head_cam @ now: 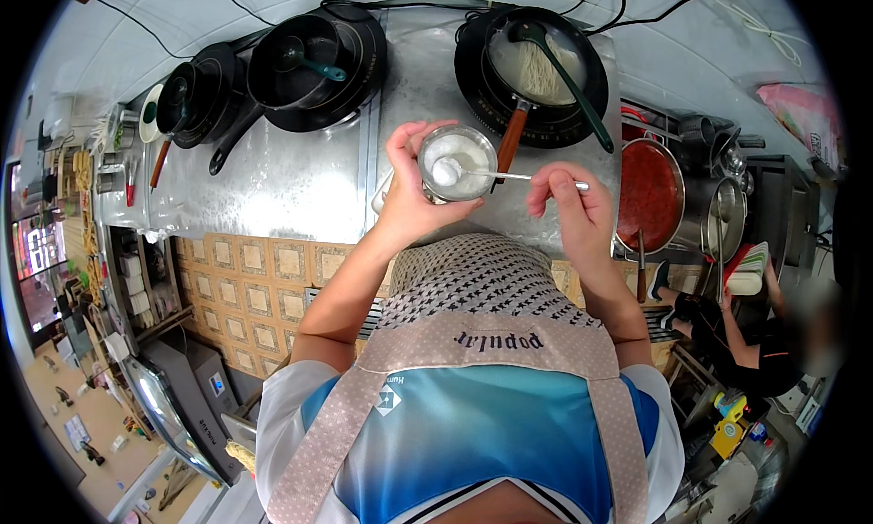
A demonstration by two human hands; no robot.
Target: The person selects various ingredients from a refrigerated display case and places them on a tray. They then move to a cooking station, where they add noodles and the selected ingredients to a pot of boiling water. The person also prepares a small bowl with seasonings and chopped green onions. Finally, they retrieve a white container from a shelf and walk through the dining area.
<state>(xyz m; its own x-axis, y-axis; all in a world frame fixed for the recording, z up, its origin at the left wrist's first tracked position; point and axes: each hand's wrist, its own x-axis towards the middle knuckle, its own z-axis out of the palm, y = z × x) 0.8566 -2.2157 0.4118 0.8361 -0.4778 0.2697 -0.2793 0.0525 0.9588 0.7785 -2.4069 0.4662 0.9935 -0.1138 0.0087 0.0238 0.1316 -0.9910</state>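
Observation:
My left hand (409,196) grips a round container of white granules (470,149), tilted so that its inside shows. The handle of a metal spoon (508,175) is between the fingers of my right hand (571,200), and the spoon's bowl, heaped with white granules, is over the container. Beyond my hands, a pan of pale noodles in liquid (539,67) sits on a black round cooktop (470,91). A dark green ladle (576,94) rests in this pan, its handle over the rim. The pan's wooden handle (511,138) passes just behind the container.
Left of centre, a black pot (293,87) with a green ladle stands on another cooktop; a smaller pot (179,101) is farther left. On the right are a large pot of red sauce (648,196) and a steel pot (733,234). Another person (743,346) is at the lower right.

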